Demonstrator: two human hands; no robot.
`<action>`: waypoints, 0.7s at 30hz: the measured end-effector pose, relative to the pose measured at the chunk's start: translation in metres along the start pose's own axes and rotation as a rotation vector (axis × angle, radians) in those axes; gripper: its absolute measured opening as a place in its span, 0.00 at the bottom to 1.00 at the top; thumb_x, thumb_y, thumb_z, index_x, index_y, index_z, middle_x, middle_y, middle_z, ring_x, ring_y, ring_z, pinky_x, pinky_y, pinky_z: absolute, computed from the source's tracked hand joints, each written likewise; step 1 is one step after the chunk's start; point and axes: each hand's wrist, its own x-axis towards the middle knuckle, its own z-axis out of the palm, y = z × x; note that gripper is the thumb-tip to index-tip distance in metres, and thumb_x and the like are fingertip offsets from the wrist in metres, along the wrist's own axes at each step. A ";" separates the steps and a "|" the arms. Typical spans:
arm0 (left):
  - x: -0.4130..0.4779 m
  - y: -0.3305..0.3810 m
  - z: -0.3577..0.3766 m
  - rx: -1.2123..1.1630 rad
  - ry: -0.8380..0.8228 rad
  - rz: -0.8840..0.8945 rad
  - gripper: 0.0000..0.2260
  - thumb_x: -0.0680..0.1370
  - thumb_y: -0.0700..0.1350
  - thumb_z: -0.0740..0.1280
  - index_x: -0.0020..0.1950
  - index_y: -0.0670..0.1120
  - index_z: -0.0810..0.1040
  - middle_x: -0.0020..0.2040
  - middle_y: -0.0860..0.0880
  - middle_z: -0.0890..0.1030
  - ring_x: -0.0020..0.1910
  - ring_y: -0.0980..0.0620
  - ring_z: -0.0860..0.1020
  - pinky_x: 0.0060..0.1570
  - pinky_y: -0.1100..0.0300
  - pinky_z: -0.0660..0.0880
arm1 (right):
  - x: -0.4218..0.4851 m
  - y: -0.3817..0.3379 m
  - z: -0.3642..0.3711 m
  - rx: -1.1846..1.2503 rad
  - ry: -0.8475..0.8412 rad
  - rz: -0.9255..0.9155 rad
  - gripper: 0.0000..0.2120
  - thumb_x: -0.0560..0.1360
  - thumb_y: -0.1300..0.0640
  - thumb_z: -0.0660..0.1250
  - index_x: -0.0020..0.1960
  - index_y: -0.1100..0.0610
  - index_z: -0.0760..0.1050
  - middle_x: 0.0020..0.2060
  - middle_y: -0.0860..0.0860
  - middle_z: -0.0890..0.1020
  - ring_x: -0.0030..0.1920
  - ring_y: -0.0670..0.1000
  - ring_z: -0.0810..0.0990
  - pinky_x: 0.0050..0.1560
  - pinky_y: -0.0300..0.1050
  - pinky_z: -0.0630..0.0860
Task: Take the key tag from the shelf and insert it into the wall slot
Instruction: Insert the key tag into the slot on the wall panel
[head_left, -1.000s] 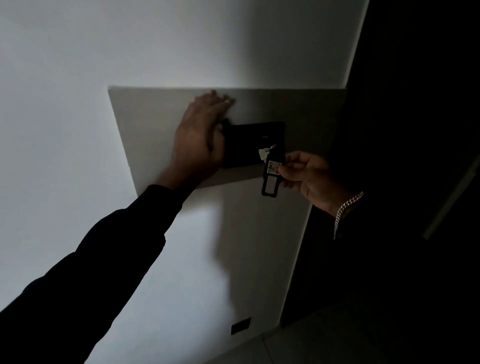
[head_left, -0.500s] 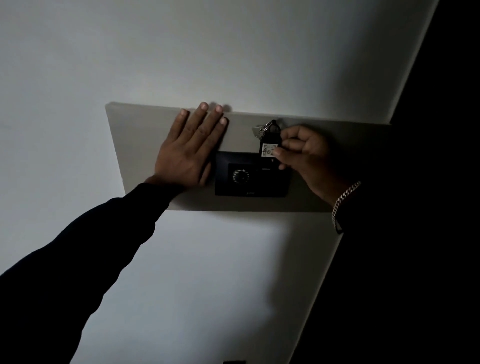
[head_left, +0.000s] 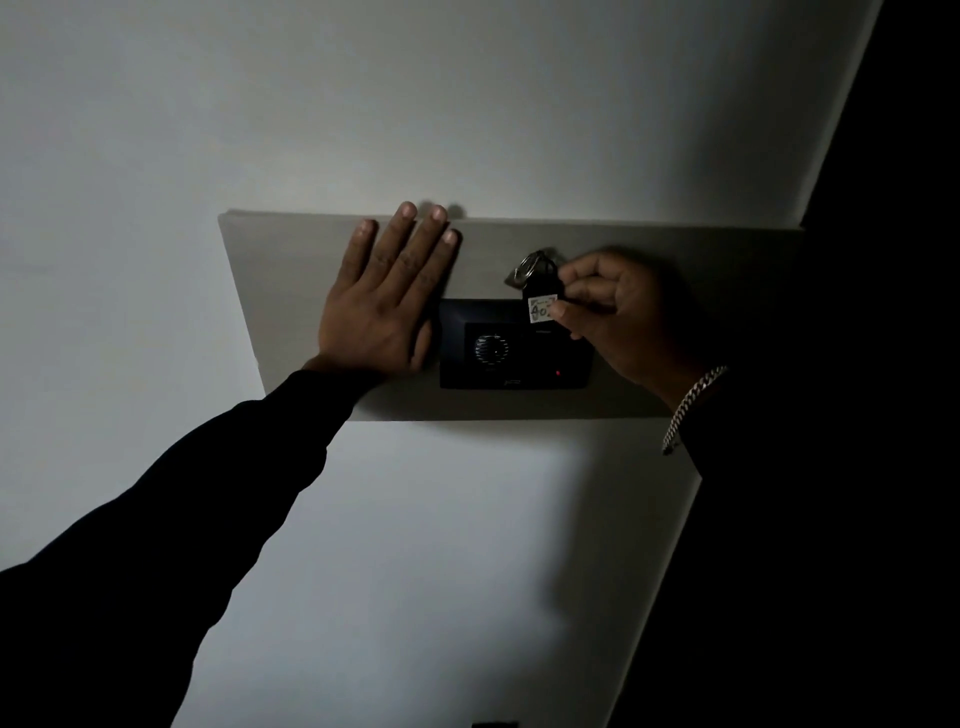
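- The room is dim; a pale wall (head_left: 363, 104) fills most of the view, and its right side falls into near-black shadow.
- A flat grey panel (head_left: 291, 291) is mounted on the wall, with a black switch plate (head_left: 514, 345) set into it; the plate shows a round dial and a small red light (head_left: 558, 373).
- The left hand (head_left: 387, 306) lies flat and open on the grey panel, fingers spread, its edge touching the plate's left side; it holds nothing. A dark sleeve (head_left: 182, 519) covers the arm.
- The right hand (head_left: 618, 317) is curled, pinching the key tag (head_left: 542, 293) between thumb and fingers. A chain bracelet (head_left: 693, 400) sits at the wrist.
- The key tag stands upright at the plate's top right edge, its white label facing out, a metal ring (head_left: 531, 267) at its top; whether its lower end is in the slot cannot be told.
- Against half a second ago, hands and tag keep nearly the same places, and the red light now glows on the plate.
- A second ago the tag hung lower, below the plate's right corner, with the left hand partly over the plate.
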 end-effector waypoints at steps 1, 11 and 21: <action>0.000 0.000 0.000 -0.002 0.001 0.001 0.29 0.77 0.50 0.51 0.78 0.43 0.58 0.78 0.42 0.61 0.79 0.40 0.58 0.76 0.40 0.57 | -0.001 0.001 0.001 -0.008 0.001 -0.005 0.11 0.70 0.70 0.71 0.49 0.61 0.76 0.37 0.50 0.81 0.32 0.37 0.80 0.36 0.29 0.77; 0.001 0.000 -0.001 -0.013 -0.003 -0.012 0.29 0.77 0.49 0.52 0.78 0.43 0.58 0.78 0.43 0.61 0.79 0.41 0.57 0.77 0.41 0.56 | 0.006 -0.012 -0.002 0.154 0.194 -0.008 0.12 0.71 0.72 0.69 0.44 0.56 0.74 0.29 0.45 0.82 0.29 0.39 0.79 0.33 0.32 0.77; 0.002 0.001 -0.001 -0.023 0.000 -0.012 0.29 0.77 0.48 0.53 0.78 0.43 0.58 0.78 0.43 0.61 0.79 0.41 0.57 0.77 0.41 0.56 | -0.002 0.003 0.006 0.031 0.224 -0.042 0.12 0.69 0.69 0.72 0.49 0.60 0.76 0.38 0.49 0.81 0.36 0.41 0.81 0.44 0.34 0.80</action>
